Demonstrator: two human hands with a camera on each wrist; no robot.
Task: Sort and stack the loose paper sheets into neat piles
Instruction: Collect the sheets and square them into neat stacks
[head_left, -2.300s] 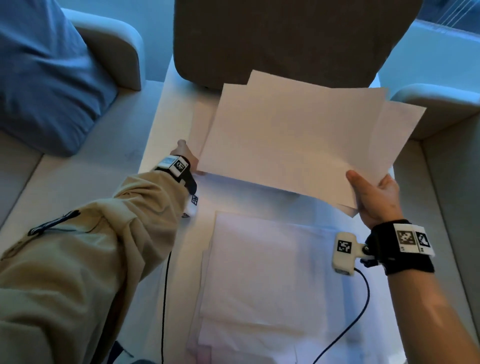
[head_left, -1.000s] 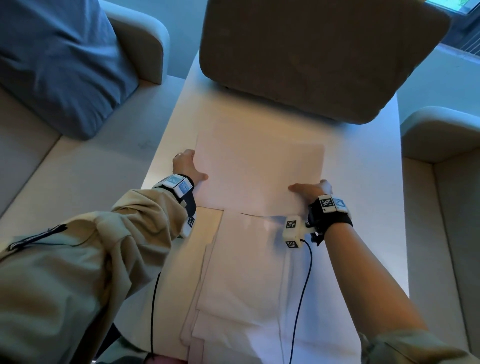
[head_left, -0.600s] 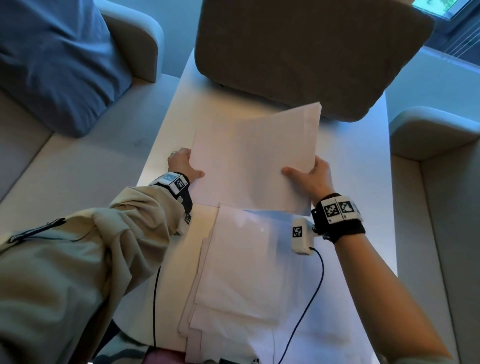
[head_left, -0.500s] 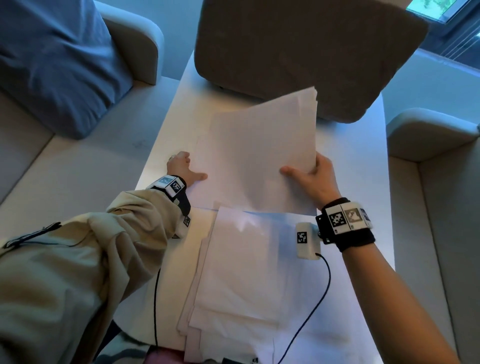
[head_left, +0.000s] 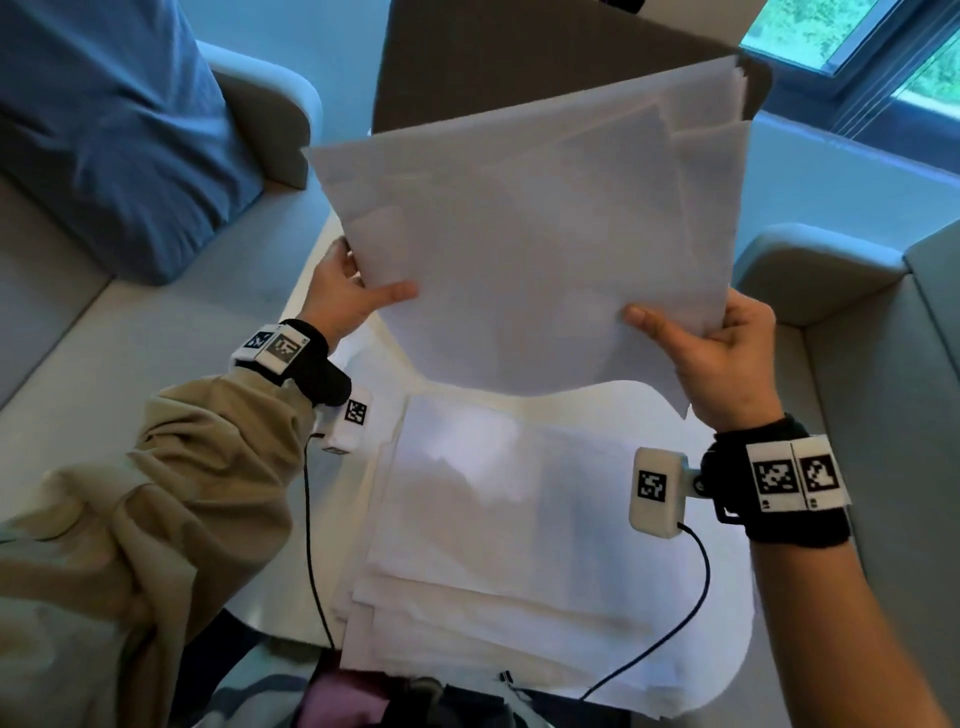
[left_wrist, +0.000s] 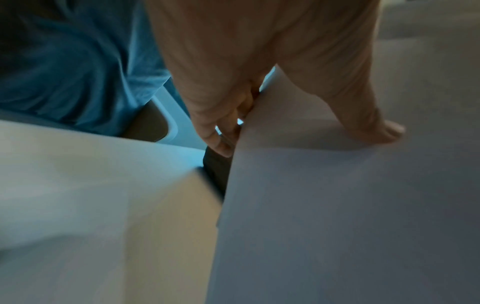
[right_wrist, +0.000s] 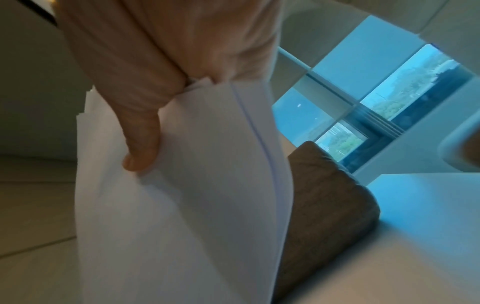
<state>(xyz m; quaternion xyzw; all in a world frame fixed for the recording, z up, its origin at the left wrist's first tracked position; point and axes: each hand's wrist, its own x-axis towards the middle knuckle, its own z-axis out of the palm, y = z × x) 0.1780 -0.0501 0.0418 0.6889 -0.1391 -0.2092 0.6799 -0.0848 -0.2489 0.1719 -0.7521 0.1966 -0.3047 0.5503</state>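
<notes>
We hold a bundle of paper sheets (head_left: 540, 249) up in the air with both hands, above the counter (head_left: 291, 587). Our left hand (head_left: 343, 296) grips the bundle's left edge, thumb pressed flat on the front face and fingers (left_wrist: 221, 131) curled behind it. Our right hand (head_left: 722, 358) grips the lower right corner the same way, thumb on the front, fingers hidden behind the sheets. From the right wrist view the thumb dents the top sheet and the bundle's edges fan out a little, so the sheets are not flush. At the bundle's far right corner the sheet corners stand staggered as well.

Below the bundle, on the counter, lies a second pile of paper (head_left: 509, 530), spread in rough layers with its near edges stepped and uneven. The raised bundle hangs clear of this pile.

Beyond the bundle a brown cushion (head_left: 498, 57) stands at the counter's far end, partly hidden by the sheets. Left of the counter a blue pillow (head_left: 104, 130) rests on a pale sofa seat (head_left: 119, 332). Right of the counter sits another pale armrest (head_left: 815, 260). A window (head_left: 883, 47) shows past the brown cushion, at the far right.
</notes>
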